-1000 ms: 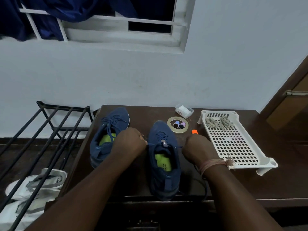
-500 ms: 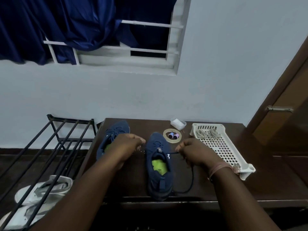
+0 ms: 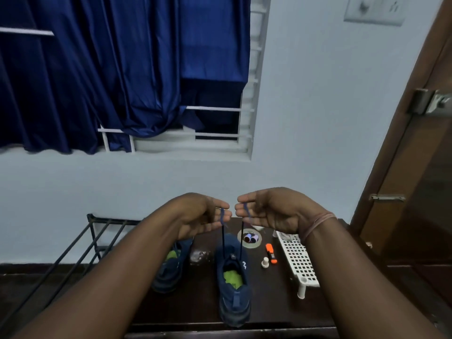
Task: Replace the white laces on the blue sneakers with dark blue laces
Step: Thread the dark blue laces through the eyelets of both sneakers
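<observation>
Two blue sneakers stand on a dark wooden table (image 3: 274, 304). The right sneaker (image 3: 233, 287), with a green insole, is in the middle; the left sneaker (image 3: 171, 267) is partly hidden behind my left forearm. A dark blue lace (image 3: 223, 237) runs taut from the right sneaker's eyelets up to both hands. My left hand (image 3: 203, 216) pinches one lace end and my right hand (image 3: 266, 211) pinches the other, both raised high above the shoe with palms turned toward me.
A white perforated tray (image 3: 298, 260) stands at the right. A tape ring (image 3: 249, 238) with small items, an orange marker (image 3: 271, 253) and a small white piece (image 3: 265, 262) lie beside the shoe. A black metal rack (image 3: 80, 245) is at the left; a brown door (image 3: 415, 167) at the right.
Both hands rose from either side of the right sneaker to well above it, pulling the two lace ends upward and together. The camera tilted up toward the window.
</observation>
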Available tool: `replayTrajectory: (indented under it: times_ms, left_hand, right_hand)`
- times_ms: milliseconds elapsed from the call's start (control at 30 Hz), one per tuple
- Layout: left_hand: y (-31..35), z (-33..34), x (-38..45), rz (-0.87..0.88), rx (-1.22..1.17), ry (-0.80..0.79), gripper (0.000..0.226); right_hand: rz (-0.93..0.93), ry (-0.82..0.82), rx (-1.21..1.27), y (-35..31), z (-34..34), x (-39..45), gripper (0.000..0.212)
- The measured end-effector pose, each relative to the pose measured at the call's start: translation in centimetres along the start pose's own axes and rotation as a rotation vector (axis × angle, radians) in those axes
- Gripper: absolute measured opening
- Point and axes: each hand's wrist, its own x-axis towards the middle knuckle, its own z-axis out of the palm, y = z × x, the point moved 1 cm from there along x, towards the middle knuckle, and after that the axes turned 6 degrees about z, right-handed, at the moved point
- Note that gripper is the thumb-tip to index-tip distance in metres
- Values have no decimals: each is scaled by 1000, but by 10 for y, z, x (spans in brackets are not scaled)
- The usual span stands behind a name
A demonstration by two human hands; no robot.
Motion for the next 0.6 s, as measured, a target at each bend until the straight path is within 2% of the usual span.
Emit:
replayTrajectory:
  times_ms: [100, 200, 367, 467, 600]
  left_hand:
    - [4, 1, -3, 59, 66, 32, 34]
    - [8, 1, -2, 202, 194, 143, 11]
    - [19, 11, 0, 448, 545, 334, 21]
    - [30, 20, 2, 515, 505, 352, 19]
    - [36, 31, 6, 570, 451, 356, 12]
  right_hand:
    - [-102, 71, 34, 0, -5, 2, 30]
    - [-184, 170, -42, 1, -6, 3, 13]
    - [-375, 426, -230, -1, -1, 3, 15]
    - [-467, 416, -176, -3, 9, 5, 13]
    - [-513, 497, -129, -6, 14, 8, 15]
